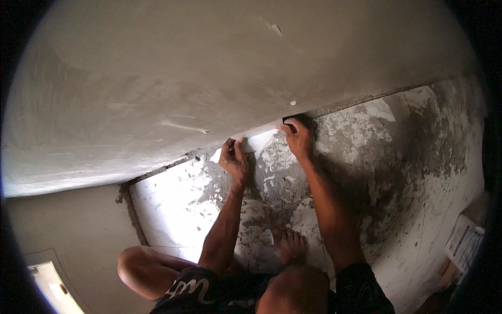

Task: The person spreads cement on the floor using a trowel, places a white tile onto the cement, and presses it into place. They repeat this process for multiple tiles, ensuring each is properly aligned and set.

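Note:
A thin, pale strip (pixel 260 130) lies along the foot of the grey wall (pixel 219 68), where the wall meets the floor. My left hand (pixel 234 159) pinches it near its left end, thumb and fingers close together. At the right end my right hand (pixel 299 138) grips it with bent fingers. A small dark patch shows at those right fingertips; whether it is a gap or part of the strip I cannot tell. What the strip is made of is not clear.
White floor (pixel 167 209) smeared with grey mortar spreads beneath my arms. My bare foot (pixel 289 245) rests on it. A rough, unfilled joint (pixel 366 98) follows the wall's foot. One pale knob (pixel 293 103) sticks out of the wall. A white printed bag or box (pixel 464 240) stands far right.

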`<control>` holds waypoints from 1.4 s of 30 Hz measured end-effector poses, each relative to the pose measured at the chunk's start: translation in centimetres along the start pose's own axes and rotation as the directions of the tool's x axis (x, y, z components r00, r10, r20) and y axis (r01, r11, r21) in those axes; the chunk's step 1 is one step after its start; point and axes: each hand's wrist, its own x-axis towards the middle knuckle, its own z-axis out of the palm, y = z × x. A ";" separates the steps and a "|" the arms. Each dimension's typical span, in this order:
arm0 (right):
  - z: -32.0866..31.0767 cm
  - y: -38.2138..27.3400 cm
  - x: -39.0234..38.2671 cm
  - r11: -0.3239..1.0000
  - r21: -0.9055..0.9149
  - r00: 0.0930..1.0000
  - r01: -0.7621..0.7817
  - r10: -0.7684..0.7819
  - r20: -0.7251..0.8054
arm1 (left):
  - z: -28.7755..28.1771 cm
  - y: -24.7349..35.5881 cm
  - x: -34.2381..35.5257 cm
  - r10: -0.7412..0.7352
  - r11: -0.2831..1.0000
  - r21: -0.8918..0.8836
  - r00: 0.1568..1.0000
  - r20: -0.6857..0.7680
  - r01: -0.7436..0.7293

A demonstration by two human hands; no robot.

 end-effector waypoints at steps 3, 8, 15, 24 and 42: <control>-0.8 0.4 0.0 1.000 0.027 1.000 -0.016 0.016 -0.025 | 0.9 1.1 -0.5 -0.033 0.998 0.047 0.999 0.001 0.033; -0.3 0.2 -0.1 0.999 -0.031 0.999 -0.036 0.035 -0.037 | 0.8 2.3 -0.3 -0.099 0.995 -0.004 0.995 -0.013 0.099; -0.3 -1.0 -0.3 0.998 0.004 0.998 -0.064 0.064 -0.004 | 0.3 1.5 0.1 -0.062 0.998 -0.018 0.998 0.025 0.063; -0.3 -0.3 -0.2 0.992 0.076 0.995 -0.104 0.104 0.002 | 0.9 1.8 0.1 -0.026 0.999 0.027 1.000 0.013 0.025; 1.1 2.7 -0.4 0.980 0.195 0.994 0.031 -0.009 -0.112 | 0.8 1.5 0.0 -0.021 0.999 0.040 0.999 0.043 0.019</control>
